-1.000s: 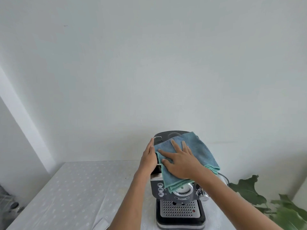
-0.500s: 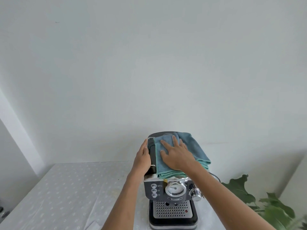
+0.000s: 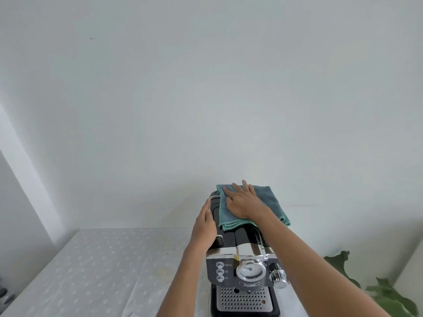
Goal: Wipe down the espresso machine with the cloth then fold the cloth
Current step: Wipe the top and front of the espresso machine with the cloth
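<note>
A: status on the hands?

B: right hand flat, fingers spread, palm pressed down on the teal microfibre cloth. Not gripping it, just pinning it flat. Left hand extended, fingers together, laid along the left top edge of the espresso machine, touching it. Nothing held in it.

A: cloth location?

B: on the machine's top, toward the rear, under the right hand. Folded in layers, stacked edges show at the near side. It overhangs the top to the right of the right hand. Left edge sits just beside the left hand's fingertips, can't tell if they touch.

A: machine?

B: upright on the desk, white patterned cover. Below both wrists: chrome band, round gauge, three buttons left of it, knob right of it, perforated drip tray at the bottom.

A: anything else?

B: green plant leaves past the right forearm, low right. White wall behind.
</note>
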The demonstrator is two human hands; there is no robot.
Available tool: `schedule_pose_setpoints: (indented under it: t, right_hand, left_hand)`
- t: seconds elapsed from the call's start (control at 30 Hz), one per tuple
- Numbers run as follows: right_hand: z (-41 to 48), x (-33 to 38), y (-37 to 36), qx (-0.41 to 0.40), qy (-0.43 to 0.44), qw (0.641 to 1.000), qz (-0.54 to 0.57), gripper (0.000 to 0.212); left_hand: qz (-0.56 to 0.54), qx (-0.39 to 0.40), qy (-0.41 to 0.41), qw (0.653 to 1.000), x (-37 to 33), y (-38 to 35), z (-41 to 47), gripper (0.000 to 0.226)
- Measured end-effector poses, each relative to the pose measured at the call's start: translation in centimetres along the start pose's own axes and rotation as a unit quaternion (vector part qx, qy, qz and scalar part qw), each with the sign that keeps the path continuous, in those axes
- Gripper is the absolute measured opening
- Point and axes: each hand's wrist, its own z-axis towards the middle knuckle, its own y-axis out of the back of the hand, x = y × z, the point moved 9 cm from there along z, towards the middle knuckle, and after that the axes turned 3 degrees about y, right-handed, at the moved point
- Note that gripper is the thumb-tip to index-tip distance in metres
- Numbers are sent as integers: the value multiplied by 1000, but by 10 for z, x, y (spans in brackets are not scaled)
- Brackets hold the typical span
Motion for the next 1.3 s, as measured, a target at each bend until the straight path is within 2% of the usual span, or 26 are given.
schedule_pose_setpoints:
  t: [0.2,0.43,0.6,0.7,0.93,1.13,1.3]
  right_hand:
    - [-20,0,-8,11,46,999,17,57]
    - [-33,-2,-9,-36,-31,997,62,60]
    - [-68,18,-12,4,82,996,39,54]
    - [-60,27,-12,32,110,993,0,54]
    - [-40,32,-14,43,80,995,-33,55]
    - [-58,30,-15,64,118,991,-12,53]
    - [-43,35,-13,55,85,994,-40,55]
  left_hand:
    - [4,0,0,1000,2,0,1,46]
    - [-8,4,0,1000,3,2,2,46]
    - [-34,11,0,999,7,1,0,46]
    - [-45,8,-7,999,5,0,-1,46]
    - [-93,-19,-27,995,12,-4,-15,46]
    - [-111,-51,-42,992,20,-5,-25,46]
    - [-143,-59,-59,986,24,-5,-30,44]
